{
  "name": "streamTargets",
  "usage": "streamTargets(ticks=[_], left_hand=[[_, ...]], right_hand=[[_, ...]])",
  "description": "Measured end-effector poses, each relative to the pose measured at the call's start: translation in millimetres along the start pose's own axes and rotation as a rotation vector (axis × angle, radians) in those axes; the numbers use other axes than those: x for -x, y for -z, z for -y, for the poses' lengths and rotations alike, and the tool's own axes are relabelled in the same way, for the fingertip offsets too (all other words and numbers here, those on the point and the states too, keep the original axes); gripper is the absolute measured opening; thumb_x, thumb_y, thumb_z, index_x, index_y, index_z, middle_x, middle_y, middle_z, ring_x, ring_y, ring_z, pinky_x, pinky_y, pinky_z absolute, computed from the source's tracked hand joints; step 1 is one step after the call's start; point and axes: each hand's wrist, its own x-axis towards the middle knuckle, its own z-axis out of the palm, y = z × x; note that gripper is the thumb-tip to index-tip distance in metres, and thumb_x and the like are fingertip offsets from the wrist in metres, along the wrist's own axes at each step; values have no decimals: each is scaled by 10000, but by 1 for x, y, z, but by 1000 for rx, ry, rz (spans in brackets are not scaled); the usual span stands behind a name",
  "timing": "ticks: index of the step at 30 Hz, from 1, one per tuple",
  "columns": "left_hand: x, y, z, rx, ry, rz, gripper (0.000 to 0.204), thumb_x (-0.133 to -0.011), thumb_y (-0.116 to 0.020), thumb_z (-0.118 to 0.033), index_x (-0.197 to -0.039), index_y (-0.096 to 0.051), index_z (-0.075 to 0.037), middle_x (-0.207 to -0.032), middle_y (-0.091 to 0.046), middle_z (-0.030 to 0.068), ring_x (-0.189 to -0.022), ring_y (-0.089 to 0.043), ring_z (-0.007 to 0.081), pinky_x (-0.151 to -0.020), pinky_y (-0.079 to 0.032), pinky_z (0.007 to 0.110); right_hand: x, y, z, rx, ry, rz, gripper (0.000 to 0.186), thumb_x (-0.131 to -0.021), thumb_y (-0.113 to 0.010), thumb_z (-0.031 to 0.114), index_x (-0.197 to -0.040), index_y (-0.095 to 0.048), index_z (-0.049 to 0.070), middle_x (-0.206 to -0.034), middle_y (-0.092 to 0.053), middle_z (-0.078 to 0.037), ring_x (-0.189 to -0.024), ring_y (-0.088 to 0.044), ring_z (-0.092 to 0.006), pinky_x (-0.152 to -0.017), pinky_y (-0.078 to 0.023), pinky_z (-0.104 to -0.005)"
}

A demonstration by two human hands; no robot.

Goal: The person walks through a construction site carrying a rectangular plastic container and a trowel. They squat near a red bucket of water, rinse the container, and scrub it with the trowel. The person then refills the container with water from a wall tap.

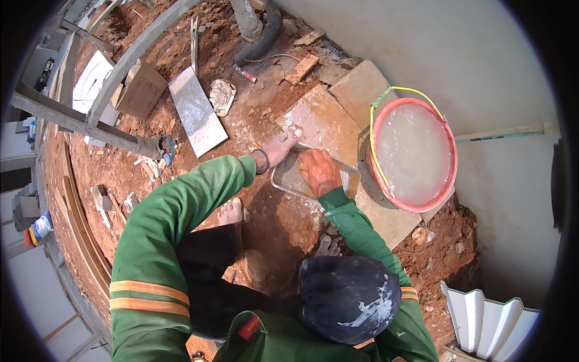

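Observation:
A shallow, wet rectangular tray (pixel 342 184) rests on the ground beside pale tiles or slabs. My left hand (pixel 280 148) grips its upper left rim. My right hand (pixel 319 172) is over the middle of the tray, fingers curled down; whatever lies under them is hidden. Just to the right stands a red bucket (pixel 413 154) full of cloudy liquid, with a yellow handle. My bare feet and dark, paint-smeared trouser leg show below the tray.
A pale board (pixel 196 111), cardboard box (pixel 139 93) and crumpled bag (pixel 222 96) lie on red soil at upper left, near concrete bars. A wall (pixel 506 90) runs along the right, with corrugated white sheets (pixel 482 320) at lower right. A dark hose (pixel 265 39) lies behind.

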Motion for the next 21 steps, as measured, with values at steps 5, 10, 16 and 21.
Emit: streamTargets(ticks=[5, 10, 16, 21], left_hand=[[9, -10, -33, -24, 58, -10, 775, -951, -339, -668, -1240, -535, 23, -1258, -568, 258, -1172, -549, 358, -1009, -398, 411], [-4, -5, -9, -58, -151, -70, 669, -974, -371, -605, -1165, -533, 15, -1171, -583, 261, -1117, -563, 368, -981, -408, 419], [-1, -12, -12, -56, -266, -108, 630, -982, -351, -599, -1089, -528, -3, -1071, -589, 246, -1038, -571, 379, -933, -417, 440], [-7, -5, -7, -157, -171, 10, 718, -968, -304, -647, -1234, -491, -6, -1170, -577, 271, -1119, -560, 396, -983, -406, 435]], right_hand=[[19, -3, -6, -144, -52, 16, 235, -839, -600, 156, -1064, -617, 91, -988, -651, -99, -947, -603, -323, -822, -513, -419], [2, 2, 2, -74, -72, -127, 218, -841, -619, 165, -1043, -628, 85, -959, -660, -114, -896, -625, -337, -810, -515, -431], [12, -1, -3, -67, -93, -30, 208, -878, -586, 206, -1048, -604, 87, -960, -660, -121, -928, -626, -351, -844, -502, -463], [8, -18, -7, -47, 45, -133, 239, -864, -599, 223, -1055, -580, 82, -961, -661, -126, -960, -618, -359, -833, -499, -488]])
